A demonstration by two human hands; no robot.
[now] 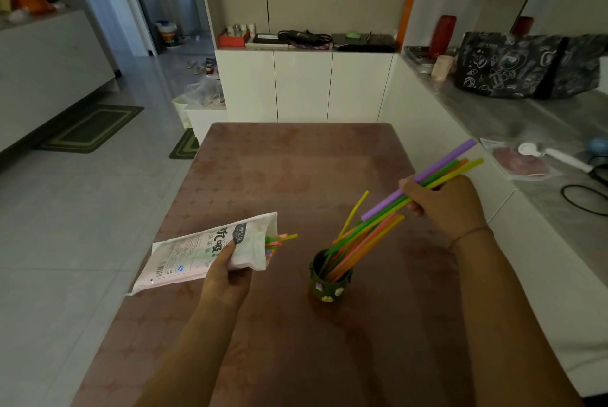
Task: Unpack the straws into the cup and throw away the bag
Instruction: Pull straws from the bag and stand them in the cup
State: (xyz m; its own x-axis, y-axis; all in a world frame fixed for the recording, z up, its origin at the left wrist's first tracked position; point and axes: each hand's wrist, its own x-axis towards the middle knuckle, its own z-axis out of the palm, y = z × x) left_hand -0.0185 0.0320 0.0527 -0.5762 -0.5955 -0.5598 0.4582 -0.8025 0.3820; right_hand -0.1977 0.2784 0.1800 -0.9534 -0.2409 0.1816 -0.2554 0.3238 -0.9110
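Observation:
A small dark green cup stands on the brown table, with several coloured straws leaning out of it to the right. My right hand grips a bundle of straws, purple, green, orange and yellow, held slanted above and right of the cup, their lower ends pointing toward it. My left hand holds a white printed straw bag lying sideways over the table's left edge. A few straw tips poke out of the bag's open mouth, left of the cup.
A grey counter runs along the right with a dark patterned bag, a red bottle and a white scoop. White cabinets stand behind the table. A bin with a plastic liner sits on the tiled floor at the far left of the table.

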